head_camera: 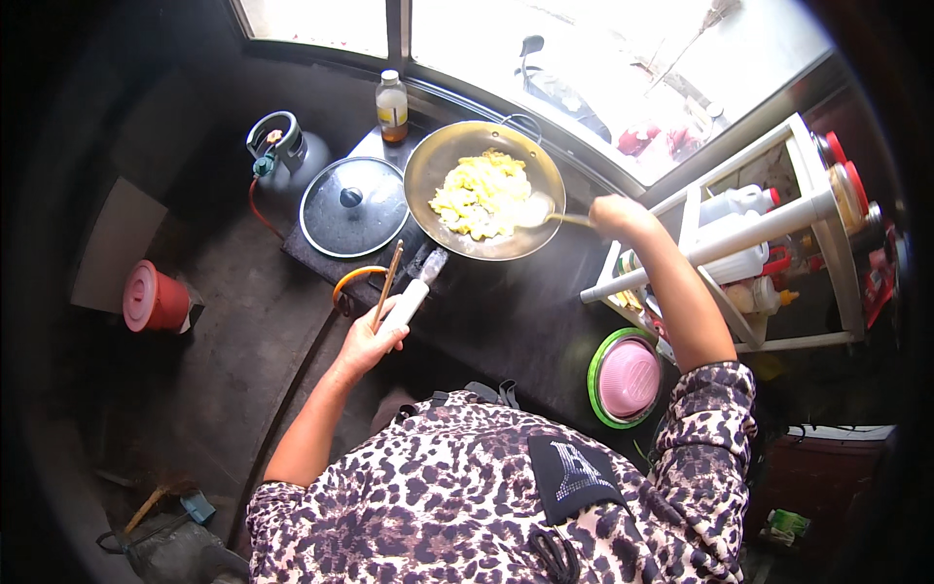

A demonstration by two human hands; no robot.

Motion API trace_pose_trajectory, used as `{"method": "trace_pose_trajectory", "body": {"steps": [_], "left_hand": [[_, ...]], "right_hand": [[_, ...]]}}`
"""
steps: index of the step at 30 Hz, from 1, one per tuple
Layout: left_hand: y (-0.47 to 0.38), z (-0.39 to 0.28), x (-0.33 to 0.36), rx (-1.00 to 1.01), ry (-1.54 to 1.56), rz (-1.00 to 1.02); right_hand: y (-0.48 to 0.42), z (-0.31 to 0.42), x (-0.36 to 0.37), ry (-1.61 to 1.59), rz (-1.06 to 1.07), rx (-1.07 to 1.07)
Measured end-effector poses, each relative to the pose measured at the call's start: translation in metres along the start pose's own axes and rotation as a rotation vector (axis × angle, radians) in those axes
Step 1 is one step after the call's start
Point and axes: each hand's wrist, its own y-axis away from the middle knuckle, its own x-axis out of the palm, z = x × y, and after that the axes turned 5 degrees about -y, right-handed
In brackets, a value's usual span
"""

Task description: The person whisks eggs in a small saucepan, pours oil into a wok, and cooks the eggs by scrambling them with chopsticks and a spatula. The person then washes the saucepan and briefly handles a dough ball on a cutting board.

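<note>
A metal wok sits at upper middle with scrambled egg in it. My left hand is closed around the wok's pale handle, with brown chopsticks also held in it, pointing upward. At the wok's right rim my right hand grips a spatula or ladle; its blurred head lies among the egg's right side. A glass lid with a black knob rests just left of the wok.
A bottle stands behind the wok, near the window. Left are a gas cylinder and a red lidded bucket. A pink basket sits in a green-rimmed one at right, beside a white rack of bottles and jars.
</note>
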Motion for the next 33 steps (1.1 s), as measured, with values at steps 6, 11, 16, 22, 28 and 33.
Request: {"method": "trace_pose_trajectory", "body": {"steps": [6, 11, 16, 22, 28, 33], "left_hand": [[-0.002, 0.007, -0.001, 0.015, 0.058, -0.004], [-0.002, 0.005, -0.006, 0.038, -0.014, 0.044], [-0.004, 0.005, -0.015, -0.018, 0.033, 0.114], [-0.011, 0.016, -0.025, -0.035, -0.123, 0.016], [-0.009, 0.024, -0.029, 0.003, -0.044, 0.067], [-0.011, 0.031, -0.026, 0.016, -0.012, 0.089]], "right_hand": [[-0.056, 0.052, 0.082, -0.489, -0.285, -0.214], [-0.081, 0.116, 0.106, -1.007, -0.245, 0.019], [-0.053, 0.117, 0.107, -1.012, -0.209, 0.064], [-0.019, 0.076, 0.114, -0.855, -0.507, 0.003], [0.012, 0.030, 0.100, -0.825, -0.524, 0.077], [0.013, 0.037, 0.099, -0.205, -0.746, 0.155]]}}
